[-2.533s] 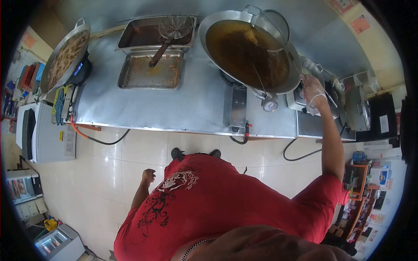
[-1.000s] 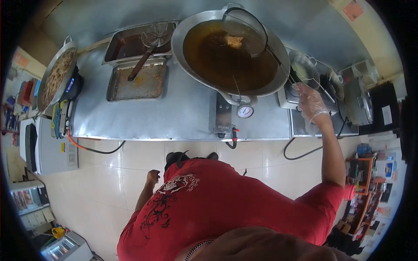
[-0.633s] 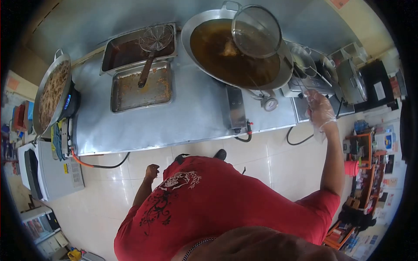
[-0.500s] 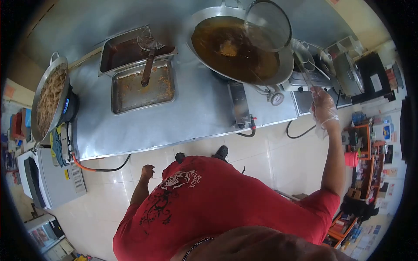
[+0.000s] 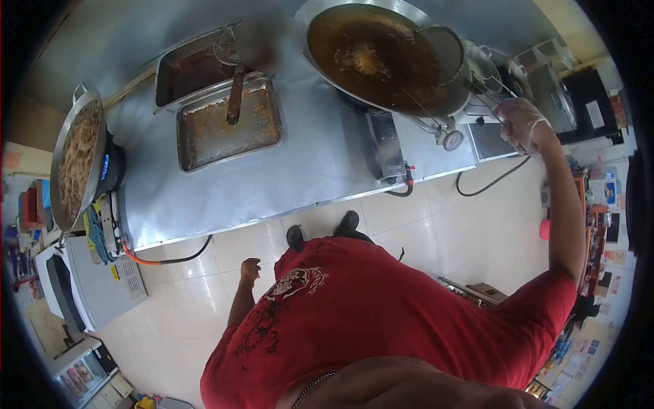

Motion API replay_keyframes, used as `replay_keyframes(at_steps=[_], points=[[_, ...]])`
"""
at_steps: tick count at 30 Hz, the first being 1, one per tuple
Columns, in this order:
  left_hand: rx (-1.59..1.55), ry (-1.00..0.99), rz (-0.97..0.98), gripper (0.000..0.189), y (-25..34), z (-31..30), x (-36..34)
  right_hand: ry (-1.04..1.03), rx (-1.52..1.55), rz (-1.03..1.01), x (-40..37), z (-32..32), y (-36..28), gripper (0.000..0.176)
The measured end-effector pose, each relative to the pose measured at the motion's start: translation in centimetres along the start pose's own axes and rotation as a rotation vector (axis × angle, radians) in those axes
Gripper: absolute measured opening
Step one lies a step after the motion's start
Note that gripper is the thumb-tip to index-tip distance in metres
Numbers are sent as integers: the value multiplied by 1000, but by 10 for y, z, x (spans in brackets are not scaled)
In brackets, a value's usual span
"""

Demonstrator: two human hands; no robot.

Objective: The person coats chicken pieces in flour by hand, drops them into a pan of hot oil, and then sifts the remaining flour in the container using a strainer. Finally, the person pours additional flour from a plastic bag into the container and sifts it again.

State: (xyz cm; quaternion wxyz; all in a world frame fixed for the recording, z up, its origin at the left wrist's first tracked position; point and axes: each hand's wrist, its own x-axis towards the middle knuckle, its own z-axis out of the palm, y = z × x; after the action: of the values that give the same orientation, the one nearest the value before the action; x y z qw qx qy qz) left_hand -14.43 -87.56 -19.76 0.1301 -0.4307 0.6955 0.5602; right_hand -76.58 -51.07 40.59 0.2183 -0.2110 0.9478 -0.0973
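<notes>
My right hand [image 5: 526, 124], in a clear plastic glove, is closed around the thin handle of a round mesh strainer [image 5: 446, 56]. The strainer's hoop dips over the right side of a large wok [image 5: 320, 65] of dark brown oil [image 5: 395, 75]. A pale, bubbling patch [image 5: 364, 60] floats left of the strainer. Clipped at the wok's front rim is a dial thermometer [image 5: 452, 140]. My left hand [image 5: 251, 270] hangs beside my body below the counter, its fingers loosely curled with nothing visible in them.
On the steel counter [image 5: 272, 194] stand a shallow tray [image 5: 228, 150] with orange crumbs and a deeper pan [image 5: 170, 88]. A wood-handled wire skimmer [image 5: 235, 95] lies across both. At far left is a wok of brown food [image 5: 76, 153]. Hoses [image 5: 170, 260] hang under the counter edge.
My right hand has moved right and slightly up in view. The strainer has lowered from above the wok's back rim onto its right side. My left hand stays hanging.
</notes>
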Motion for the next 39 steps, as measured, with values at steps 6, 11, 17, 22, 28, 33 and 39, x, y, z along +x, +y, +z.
replay_keyframes(at_steps=[6, 11, 17, 22, 28, 33, 39], points=[[-173, -19, -294, 34, 11, 75, -33, -78, 506, 218, 36, -4, -2, 27], [105, 25, -139, 33, 9, 116, -39, -195, 628, 12, 97, -2, 46, 25], [-32, 227, -15, 32, 29, 152, -64, -303, 907, -298, 130, 10, 84, 27], [6, 191, -50, 30, 28, 170, -83, -306, 924, -247, 140, 16, 90, 30], [-13, 221, -195, 30, 47, 148, -117, -320, 998, -261, 133, 20, 82, 30], [-104, 194, -148, 29, 7, 111, -98, -242, 988, -198, 114, 30, 66, 27], [-407, 212, -365, 29, 10, 36, -70, -67, 1106, -122, 87, 61, 28, 24]])
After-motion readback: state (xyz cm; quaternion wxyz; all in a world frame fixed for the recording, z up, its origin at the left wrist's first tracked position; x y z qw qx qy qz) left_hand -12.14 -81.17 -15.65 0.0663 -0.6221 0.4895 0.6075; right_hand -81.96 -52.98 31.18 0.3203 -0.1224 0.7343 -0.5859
